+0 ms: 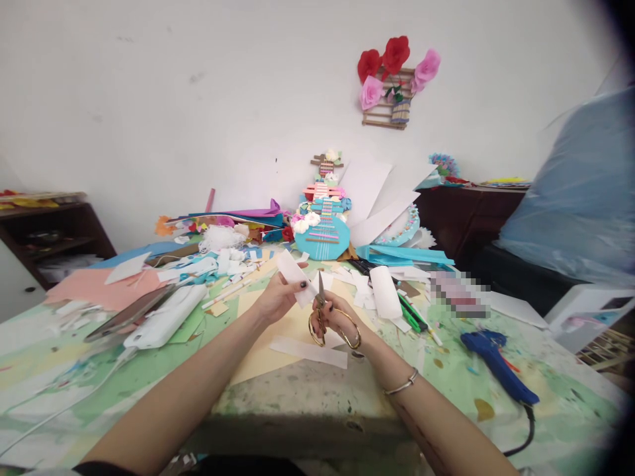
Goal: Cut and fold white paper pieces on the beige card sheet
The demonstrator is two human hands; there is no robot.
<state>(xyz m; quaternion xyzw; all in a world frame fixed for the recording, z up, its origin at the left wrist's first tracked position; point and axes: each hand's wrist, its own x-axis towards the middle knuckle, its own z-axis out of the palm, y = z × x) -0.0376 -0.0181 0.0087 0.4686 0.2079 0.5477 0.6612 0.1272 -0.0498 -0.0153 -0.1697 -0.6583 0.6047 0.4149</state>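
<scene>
Between the thumb and fingers of my left hand (280,295) is a strip of white paper (292,270), tilted up over the table. Gold-handled scissors (321,316) are in my right hand (342,317), blades pointing up and away beside the strip's lower right end. Fingers of my right hand are also close to that end; whether they touch it I cannot tell. Below both hands another white paper strip (310,352) lies across a pale yellow sheet (253,362) near the table's front edge.
A blue glue gun (499,367) with a black cord lies at right. A white paper roll (385,293) and green pens (411,313) sit right of my hands. A white power bank (166,316) with a cable lies left. Behind stands a blue paper instrument (322,237) amid scraps.
</scene>
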